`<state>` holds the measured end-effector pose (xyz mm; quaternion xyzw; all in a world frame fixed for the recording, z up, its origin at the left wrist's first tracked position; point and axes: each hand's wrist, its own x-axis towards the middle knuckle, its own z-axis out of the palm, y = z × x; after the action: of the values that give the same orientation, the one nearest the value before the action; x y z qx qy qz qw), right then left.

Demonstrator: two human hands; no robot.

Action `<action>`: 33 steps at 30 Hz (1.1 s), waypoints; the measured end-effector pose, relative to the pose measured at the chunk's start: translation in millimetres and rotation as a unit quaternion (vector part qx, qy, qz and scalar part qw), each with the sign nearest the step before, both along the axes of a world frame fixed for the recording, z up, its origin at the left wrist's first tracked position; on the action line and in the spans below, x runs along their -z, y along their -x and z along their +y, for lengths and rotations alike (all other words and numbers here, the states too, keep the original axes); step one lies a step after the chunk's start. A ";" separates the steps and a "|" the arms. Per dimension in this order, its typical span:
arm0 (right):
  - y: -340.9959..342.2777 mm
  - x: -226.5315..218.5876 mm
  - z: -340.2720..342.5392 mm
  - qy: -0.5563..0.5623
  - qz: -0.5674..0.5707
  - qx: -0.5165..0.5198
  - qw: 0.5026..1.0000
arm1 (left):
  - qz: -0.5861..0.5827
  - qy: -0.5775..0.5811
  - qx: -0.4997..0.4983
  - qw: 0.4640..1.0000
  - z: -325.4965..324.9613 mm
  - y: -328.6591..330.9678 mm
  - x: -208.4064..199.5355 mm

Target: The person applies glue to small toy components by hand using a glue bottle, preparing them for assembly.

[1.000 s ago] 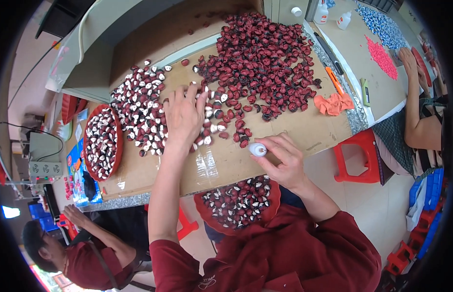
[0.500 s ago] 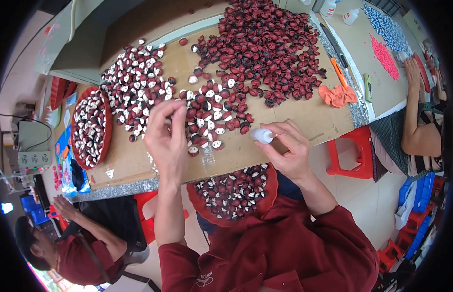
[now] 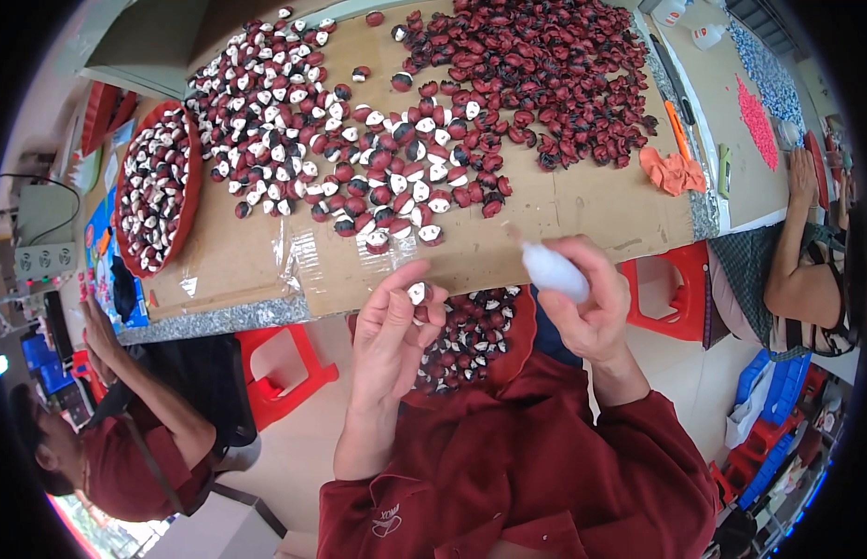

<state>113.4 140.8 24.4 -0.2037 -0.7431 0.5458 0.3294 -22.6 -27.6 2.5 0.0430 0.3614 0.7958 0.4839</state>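
Left hand [image 3: 389,335] raised, fingers [image 3: 432,307] pinching a small red-and-white shell piece [image 3: 417,293]; right hand [image 3: 592,298] beside it, fingers wrapped around a white squeeze bottle [image 3: 553,270].

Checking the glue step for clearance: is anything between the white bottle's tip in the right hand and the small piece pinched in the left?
Nothing visible. The left hand holds the small red-and-white piece at its fingertips, and the white bottle in the right hand sits apart from it, with only open space over the table edge between them.
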 end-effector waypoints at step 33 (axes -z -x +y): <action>2.4 -4.4 -2.9 -0.079 0.034 -0.098 0.991 | 0.014 0.053 0.039 0.998 4.8 -3.3 -10.0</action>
<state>111.0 137.9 28.8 -0.0843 -0.7885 0.5217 0.3147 -19.3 -22.8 12.4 0.0425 0.4078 0.7556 0.5108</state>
